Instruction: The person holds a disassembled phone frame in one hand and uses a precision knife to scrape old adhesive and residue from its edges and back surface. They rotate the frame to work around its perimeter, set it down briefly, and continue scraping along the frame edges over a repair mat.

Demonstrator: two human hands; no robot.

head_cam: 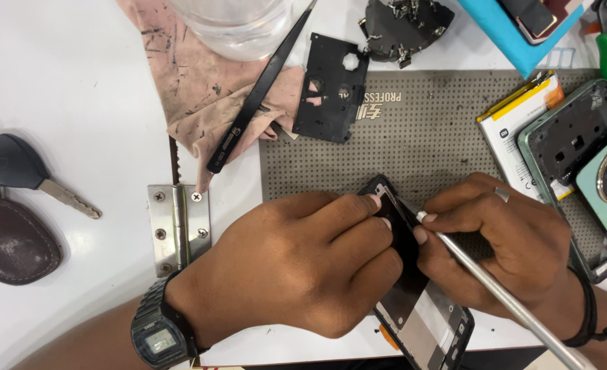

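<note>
The left hand [303,264] clamps down over a dismantled phone frame [423,312], fingers curled around its upper end to pin it flat on the perforated grey work mat [440,130] so it cannot slide. The right hand [502,240] grips a thin metal tool [502,294] pen-fashion, its tip set against the frame's top edge just beside the left fingertips, a hold suited to fine control. Removed parts sit clear of the working zone: a black inner cover [331,89] and black tweezers [259,96] rest on a stained pink cloth [193,96]; a battery [519,120] and green back shell [577,140] lie at the right. A car key [22,171] lies well apart on the white tabletop [63,82].
</note>
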